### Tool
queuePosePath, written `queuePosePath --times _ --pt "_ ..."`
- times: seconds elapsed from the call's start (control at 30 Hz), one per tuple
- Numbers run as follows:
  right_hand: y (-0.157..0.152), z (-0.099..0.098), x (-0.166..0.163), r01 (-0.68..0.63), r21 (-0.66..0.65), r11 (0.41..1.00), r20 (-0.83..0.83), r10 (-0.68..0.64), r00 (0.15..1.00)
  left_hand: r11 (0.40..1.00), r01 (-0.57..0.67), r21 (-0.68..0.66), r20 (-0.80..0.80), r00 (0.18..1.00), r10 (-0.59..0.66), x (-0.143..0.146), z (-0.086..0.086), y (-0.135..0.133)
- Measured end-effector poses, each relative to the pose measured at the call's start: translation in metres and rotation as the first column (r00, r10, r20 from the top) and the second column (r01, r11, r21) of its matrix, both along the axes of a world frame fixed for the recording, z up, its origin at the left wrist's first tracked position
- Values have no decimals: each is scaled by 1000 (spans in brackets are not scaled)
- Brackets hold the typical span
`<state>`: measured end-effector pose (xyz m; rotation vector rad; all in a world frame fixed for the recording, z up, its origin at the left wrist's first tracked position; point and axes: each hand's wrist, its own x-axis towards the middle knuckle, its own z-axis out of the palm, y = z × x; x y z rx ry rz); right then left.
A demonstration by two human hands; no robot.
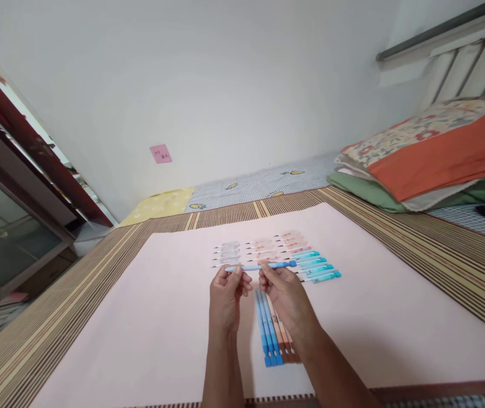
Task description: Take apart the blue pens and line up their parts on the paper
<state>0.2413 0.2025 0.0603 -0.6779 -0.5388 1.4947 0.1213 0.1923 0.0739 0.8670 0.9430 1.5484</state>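
Both my hands hold one light blue pen (263, 266) level above a pale pink sheet (148, 317). My left hand (226, 294) pinches its left end and my right hand (283, 292) pinches near the middle. Under my right wrist lies a tight row of blue and orange pens (273, 334), pointing away from me. Beyond the held pen lie rows of pens on the sheet: clear ones (227, 253) at the left, pinkish ones (285, 243) in the middle and teal ones (319, 266) at the right.
The pink sheet lies on a striped brown mat (438, 243) on a bed. Folded bedding and an orange-and-floral pillow (429, 153) are stacked at the right. A white wall with a pink sticky note (160, 153) is behind. A dark wood cabinet (8, 209) stands at the left.
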Motion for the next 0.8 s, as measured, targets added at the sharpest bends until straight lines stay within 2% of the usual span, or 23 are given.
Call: queuePosePath --times 0.1,0.2,0.4,0.5,0.6,0.7,0.8 --pt "-1 3 0 5 -14 1000 -10 -5 1000 991 -118 -58 9 993 119 0 -3 2" --pt "-1 3 1 17 -44 999 -37 -19 999 984 -147 -104 60 986 153 -2 -6 3" --pt "4 -3 8 -16 -90 996 -172 0 985 974 -110 -200 230 961 156 -7 -8 6" --pt "5 -2 9 -61 -129 990 -244 28 969 957 -35 -288 430 888 162 -6 -10 9" --pt "0 0 3 -188 -125 974 -294 144 945 928 11 -372 537 818 205 -4 -12 12" --pt "-10 -1 -12 -352 -93 931 -306 309 900 932 35 -362 523 835 172 -2 -11 12" --pt "-23 -3 -29 -489 -107 866 -282 445 850 940 102 -324 506 859 81 -3 -11 9"
